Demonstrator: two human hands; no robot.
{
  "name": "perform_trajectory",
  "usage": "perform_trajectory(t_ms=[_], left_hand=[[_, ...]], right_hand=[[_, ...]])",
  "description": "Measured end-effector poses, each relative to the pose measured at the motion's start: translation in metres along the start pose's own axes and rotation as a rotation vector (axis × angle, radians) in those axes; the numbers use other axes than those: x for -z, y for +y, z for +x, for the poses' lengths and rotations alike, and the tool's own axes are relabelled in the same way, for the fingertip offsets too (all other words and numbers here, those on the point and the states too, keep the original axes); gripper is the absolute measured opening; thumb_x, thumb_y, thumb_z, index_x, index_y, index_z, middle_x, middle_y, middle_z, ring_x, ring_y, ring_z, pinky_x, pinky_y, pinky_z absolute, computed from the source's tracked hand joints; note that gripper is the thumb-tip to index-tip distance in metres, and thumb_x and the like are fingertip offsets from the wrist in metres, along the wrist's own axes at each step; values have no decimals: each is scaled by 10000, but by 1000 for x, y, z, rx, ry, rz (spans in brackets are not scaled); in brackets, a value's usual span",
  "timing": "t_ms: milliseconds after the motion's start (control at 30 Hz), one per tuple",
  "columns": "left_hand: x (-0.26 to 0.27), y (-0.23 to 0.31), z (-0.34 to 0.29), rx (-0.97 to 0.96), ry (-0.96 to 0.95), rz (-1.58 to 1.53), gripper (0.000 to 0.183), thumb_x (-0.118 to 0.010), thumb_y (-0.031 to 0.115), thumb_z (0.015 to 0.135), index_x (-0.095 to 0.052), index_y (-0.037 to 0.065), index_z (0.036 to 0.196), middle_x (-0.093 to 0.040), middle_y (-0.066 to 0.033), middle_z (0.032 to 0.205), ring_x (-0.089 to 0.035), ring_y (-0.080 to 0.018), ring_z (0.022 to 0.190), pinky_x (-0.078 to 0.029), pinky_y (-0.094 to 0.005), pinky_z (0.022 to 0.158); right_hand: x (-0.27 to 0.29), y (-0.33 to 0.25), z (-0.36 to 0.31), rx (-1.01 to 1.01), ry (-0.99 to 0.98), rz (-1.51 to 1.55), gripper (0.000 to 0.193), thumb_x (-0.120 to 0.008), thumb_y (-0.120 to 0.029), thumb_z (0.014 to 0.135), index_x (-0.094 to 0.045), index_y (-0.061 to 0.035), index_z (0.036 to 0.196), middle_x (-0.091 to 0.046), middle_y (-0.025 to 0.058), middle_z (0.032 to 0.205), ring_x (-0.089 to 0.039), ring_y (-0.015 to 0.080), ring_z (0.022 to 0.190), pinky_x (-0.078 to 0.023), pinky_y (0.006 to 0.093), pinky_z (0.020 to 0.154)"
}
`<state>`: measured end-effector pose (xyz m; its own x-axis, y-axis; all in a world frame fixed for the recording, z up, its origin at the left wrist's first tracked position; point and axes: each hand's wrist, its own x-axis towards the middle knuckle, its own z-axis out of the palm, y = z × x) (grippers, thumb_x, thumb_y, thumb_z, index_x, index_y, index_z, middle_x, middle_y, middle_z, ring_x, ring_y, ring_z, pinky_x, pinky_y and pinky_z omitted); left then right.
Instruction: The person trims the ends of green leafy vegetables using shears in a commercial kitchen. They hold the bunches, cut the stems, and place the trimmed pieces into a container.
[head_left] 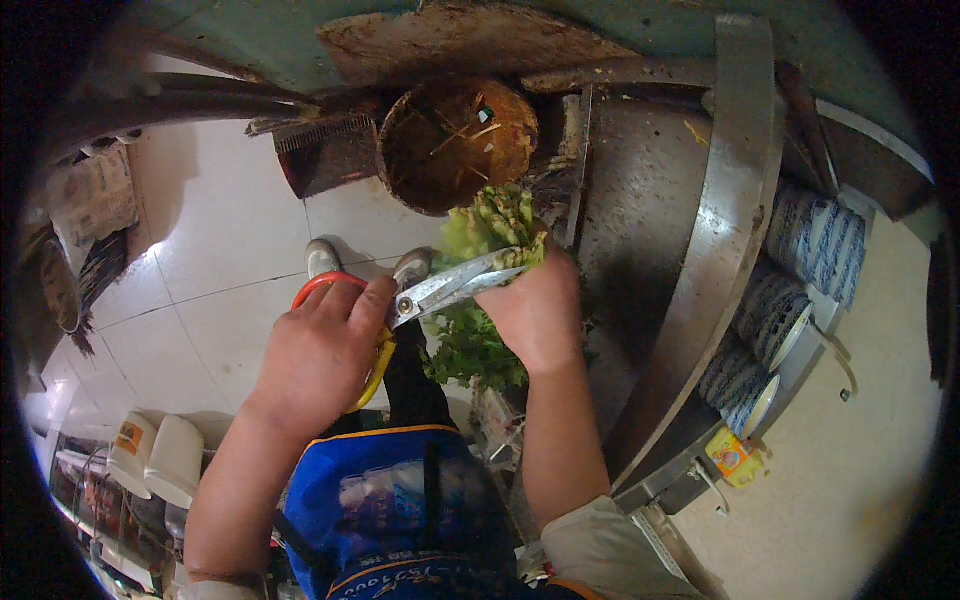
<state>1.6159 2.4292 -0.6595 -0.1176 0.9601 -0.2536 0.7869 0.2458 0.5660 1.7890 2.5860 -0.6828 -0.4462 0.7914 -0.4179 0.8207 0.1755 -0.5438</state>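
Note:
My left hand (pixel 318 350) is closed round the handles, one red and one yellow, of a pair of scissors (pixel 435 290). Their metal blades reach rightward to the stems of a bunch of leafy greens (pixel 490 222). My right hand (pixel 540 310) grips that bunch. Its pale green stems with brownish ends point away from me, and dark green leaves (pixel 470 345) hang below the hand. The blade tips sit against the stems beside my right hand; how far they are apart there is hard to make out. Some of the stems are blurred.
Beyond the greens stands a round, stained bin (pixel 455 140) with scraps inside, beside a dustpan (pixel 330 155). A metal table edge (pixel 715 240) runs along the right. Stacked patterned bowls (pixel 815 245) stand further right. White containers (pixel 175 460) are at lower left on the tiled floor side.

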Motion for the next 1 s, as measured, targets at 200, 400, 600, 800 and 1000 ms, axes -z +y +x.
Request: perform_trajectory(t_ms=[200,400,600,800,1000], left_hand=[[-1,-2,-1,22,-32,-6,338,-633,138,930,-594,76,1260,-666,-120,925,-706,-309,848,-576,-424,670],[0,1,3,15,-53,-66,365,-623,133,936,-584,62,1292,-671,-153,1004,-706,-342,883,-582,-447,706],[0,10,10,108,-214,-140,496,-601,76,903,-512,5,1386,-645,-243,1173,-661,-422,1060,-559,-491,890],[-4,18,21,109,-206,-137,473,-561,57,915,-497,-18,1377,-641,-263,1168,-660,-432,1061,-555,-488,897],[-17,16,39,80,-242,-175,172,-514,83,957,-524,-31,1086,-691,-265,915,-700,-444,892,-571,-516,799]], right_hand=[[-6,0,-1,76,87,-15,430,-870,-141,718,-652,-48,1077,-728,204,966,-706,427,918,-586,471,801],[-8,4,-2,101,48,-81,426,-874,-136,702,-641,-58,1050,-720,212,920,-699,442,867,-582,498,759],[-17,6,-4,89,67,-131,415,-859,-168,723,-625,-51,1045,-710,235,916,-695,450,863,-580,511,752],[-17,16,0,71,-14,-249,484,-872,-180,722,-625,-46,1116,-715,220,992,-699,440,918,-580,502,803],[-12,20,8,-58,-37,-375,589,-887,-183,725,-602,-30,1217,-719,210,1056,-699,424,998,-569,502,862]])
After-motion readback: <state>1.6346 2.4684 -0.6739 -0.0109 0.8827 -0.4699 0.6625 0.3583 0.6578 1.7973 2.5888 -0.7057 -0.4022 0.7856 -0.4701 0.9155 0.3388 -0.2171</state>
